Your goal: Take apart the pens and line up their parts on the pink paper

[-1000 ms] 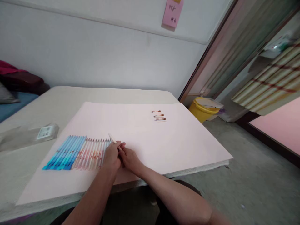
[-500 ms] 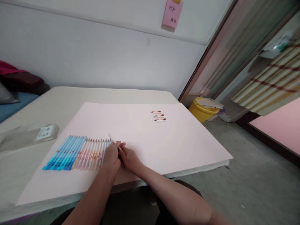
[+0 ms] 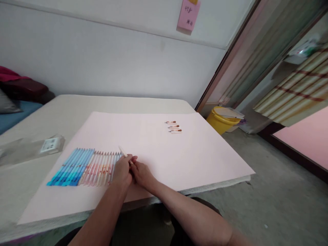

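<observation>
My left hand (image 3: 122, 172) and my right hand (image 3: 142, 175) are pressed together over the near part of a pale pink sheet (image 3: 200, 153), both closed round one thin cream pen (image 3: 122, 151) whose far end sticks up past my left fingers. Just left of my hands lies a neat row of pens (image 3: 84, 166), blue ones on the left and pink-and-white ones on the right. Further away on the sheet lie several small pen parts with brown tips (image 3: 174, 126).
The sheet covers a beige table (image 3: 77, 104). A clear plastic package with a label (image 3: 33, 147) lies at the table's left. A yellow bucket (image 3: 220, 119) stands on the floor at the right, by a doorway. A pink note (image 3: 189, 13) hangs on the wall.
</observation>
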Demonstrator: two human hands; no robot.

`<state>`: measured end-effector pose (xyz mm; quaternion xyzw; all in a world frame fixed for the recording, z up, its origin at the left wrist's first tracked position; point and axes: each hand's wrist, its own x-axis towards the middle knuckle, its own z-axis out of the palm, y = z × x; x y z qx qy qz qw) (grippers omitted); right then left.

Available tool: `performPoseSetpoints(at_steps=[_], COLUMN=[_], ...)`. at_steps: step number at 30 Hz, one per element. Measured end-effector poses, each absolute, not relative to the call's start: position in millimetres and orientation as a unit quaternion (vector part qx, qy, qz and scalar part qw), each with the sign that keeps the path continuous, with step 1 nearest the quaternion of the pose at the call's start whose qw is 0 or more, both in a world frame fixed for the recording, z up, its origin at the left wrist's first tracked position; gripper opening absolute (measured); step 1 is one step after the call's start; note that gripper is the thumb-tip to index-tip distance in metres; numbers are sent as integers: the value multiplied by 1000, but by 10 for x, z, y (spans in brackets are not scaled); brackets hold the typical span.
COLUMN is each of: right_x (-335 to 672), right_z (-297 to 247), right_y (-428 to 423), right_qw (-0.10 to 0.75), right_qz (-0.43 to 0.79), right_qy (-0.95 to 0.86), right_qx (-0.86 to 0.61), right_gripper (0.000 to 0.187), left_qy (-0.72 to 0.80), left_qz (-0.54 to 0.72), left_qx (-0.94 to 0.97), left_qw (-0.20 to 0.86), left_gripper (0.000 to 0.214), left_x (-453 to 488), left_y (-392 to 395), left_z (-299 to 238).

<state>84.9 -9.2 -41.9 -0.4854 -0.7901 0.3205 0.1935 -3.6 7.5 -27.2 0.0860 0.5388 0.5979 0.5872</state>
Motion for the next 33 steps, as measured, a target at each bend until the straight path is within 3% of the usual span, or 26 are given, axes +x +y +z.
performPoseSetpoints(at_steps=[33], right_x=[821], right_z=[-350], right_y=[-83], right_qw=[190], right_qz=[365], right_qy=[-744], right_qx=[-527], right_gripper=[53], left_qy=[546], left_qz=[597], left_qx=[86], left_qw=[581], left_gripper=[5], left_x=[-15], left_y=[56], left_z=[-213])
